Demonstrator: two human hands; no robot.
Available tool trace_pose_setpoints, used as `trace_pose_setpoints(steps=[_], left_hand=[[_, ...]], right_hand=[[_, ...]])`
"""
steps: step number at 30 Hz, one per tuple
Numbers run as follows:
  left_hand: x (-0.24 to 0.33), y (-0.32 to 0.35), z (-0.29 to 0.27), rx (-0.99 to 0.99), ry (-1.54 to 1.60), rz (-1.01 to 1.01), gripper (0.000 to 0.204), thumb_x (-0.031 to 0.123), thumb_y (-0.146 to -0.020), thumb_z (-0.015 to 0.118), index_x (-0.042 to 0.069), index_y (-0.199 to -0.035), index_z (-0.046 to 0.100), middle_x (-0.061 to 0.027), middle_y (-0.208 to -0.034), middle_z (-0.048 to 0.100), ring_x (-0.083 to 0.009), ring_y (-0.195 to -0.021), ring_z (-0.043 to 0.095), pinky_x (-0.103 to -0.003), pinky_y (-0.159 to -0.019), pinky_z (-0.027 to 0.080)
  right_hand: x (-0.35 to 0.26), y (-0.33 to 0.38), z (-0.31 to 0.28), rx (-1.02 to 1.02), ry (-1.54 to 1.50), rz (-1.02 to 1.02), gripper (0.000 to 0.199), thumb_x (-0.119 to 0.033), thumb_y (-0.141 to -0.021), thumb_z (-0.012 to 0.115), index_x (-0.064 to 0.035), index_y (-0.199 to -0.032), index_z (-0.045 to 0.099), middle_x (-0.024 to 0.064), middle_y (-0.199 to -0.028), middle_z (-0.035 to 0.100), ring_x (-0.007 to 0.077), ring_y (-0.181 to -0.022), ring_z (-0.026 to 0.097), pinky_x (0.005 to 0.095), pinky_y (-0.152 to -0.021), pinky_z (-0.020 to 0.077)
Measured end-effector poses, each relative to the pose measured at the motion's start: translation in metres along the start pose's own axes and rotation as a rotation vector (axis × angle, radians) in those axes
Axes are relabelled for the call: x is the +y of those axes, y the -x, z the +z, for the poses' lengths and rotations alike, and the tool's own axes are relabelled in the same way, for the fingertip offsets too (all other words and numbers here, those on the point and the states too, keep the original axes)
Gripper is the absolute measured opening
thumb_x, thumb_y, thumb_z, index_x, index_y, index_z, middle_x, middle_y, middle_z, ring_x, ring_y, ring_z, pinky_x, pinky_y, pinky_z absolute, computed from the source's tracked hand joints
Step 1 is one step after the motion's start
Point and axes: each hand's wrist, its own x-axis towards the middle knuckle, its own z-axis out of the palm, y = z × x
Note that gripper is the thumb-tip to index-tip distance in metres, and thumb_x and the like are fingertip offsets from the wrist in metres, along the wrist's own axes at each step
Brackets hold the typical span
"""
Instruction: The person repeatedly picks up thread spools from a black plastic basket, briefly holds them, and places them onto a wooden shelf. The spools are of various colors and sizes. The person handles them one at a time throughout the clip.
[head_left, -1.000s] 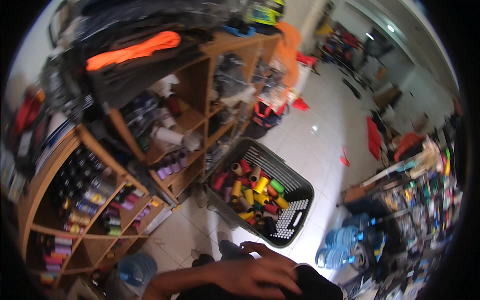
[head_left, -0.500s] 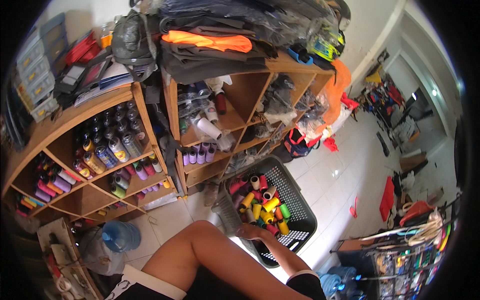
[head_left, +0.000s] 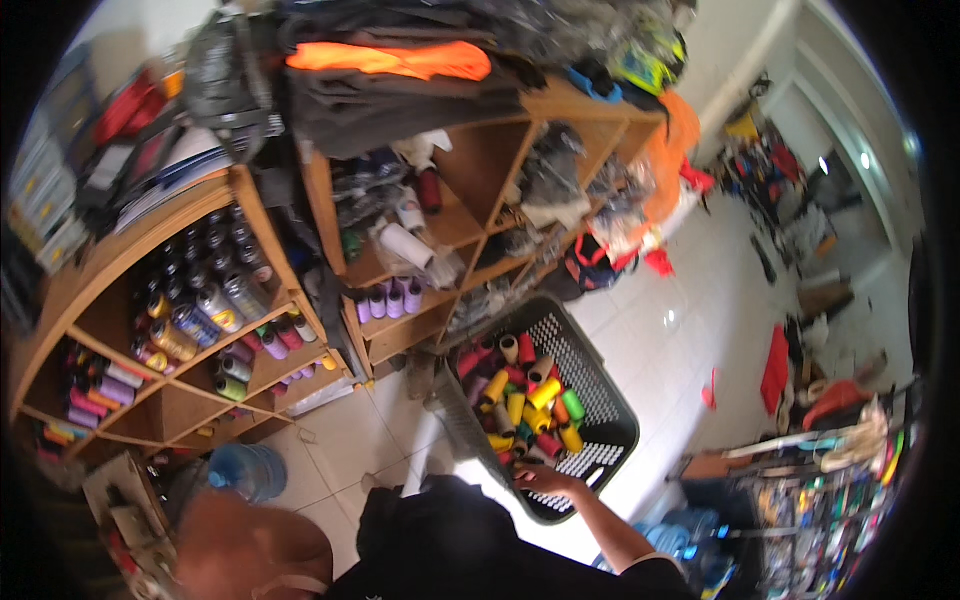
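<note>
A dark green perforated plastic basket [head_left: 618, 425] stands on the tiled floor in front of me. Cones of thread [head_left: 543, 394] in yellow, red, green and brown lie heaped in it. My right hand [head_left: 545, 482] is at the basket's near edge, its fingers curled and apparently gripping the rim, though they are slightly blurred. Close to its fingertips lie several cones. My left arm [head_left: 255, 540] is bent and blurred at the lower left, its hand out of view.
Wooden shelves [head_left: 270, 225] on the left hold thread cones and bottles. Folded dark cloth and an orange cloth [head_left: 390, 60] top the middle shelf unit. A blue water jug [head_left: 250, 472] stands on the floor at left. More jugs [head_left: 680, 535] and a crowded rack [head_left: 810, 520] are at right.
My right hand has shifted right and nearer along the basket's edge. My bent left arm has swung from the middle to the lower left. The view has shifted slightly.
</note>
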Motion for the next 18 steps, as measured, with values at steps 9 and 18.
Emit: trace_pose_setpoints(steps=[9,18], left_hand=[[0.075,0.062,-0.026,0.177,0.079,0.307,0.037,0.032,-0.088,0.054,-0.001,-0.105,0.056,-0.0108,-0.092,0.059,-0.0211,-0.083,0.057,-0.032,-0.073,0.045],[0.093,0.166,-0.069,0.627,0.272,0.236,0.036,0.029,-0.089,0.052,-0.001,-0.11,0.054,-0.0079,-0.093,0.059,-0.0175,-0.084,0.057,-0.029,-0.073,0.045]], right_hand=[[0.008,0.055,0.008,0.28,-0.184,0.327,0.035,-0.032,-0.091,0.062,-0.004,-0.113,0.058,0.0048,-0.085,0.062,0.0142,-0.077,0.058,0.0281,-0.07,0.0492],[0.08,-0.027,0.035,0.668,-0.131,0.234,0.024,-0.027,-0.088,0.058,-0.0044,-0.096,0.063,0.013,-0.084,0.065,0.0252,-0.08,0.063,0.0351,-0.071,0.0489]])
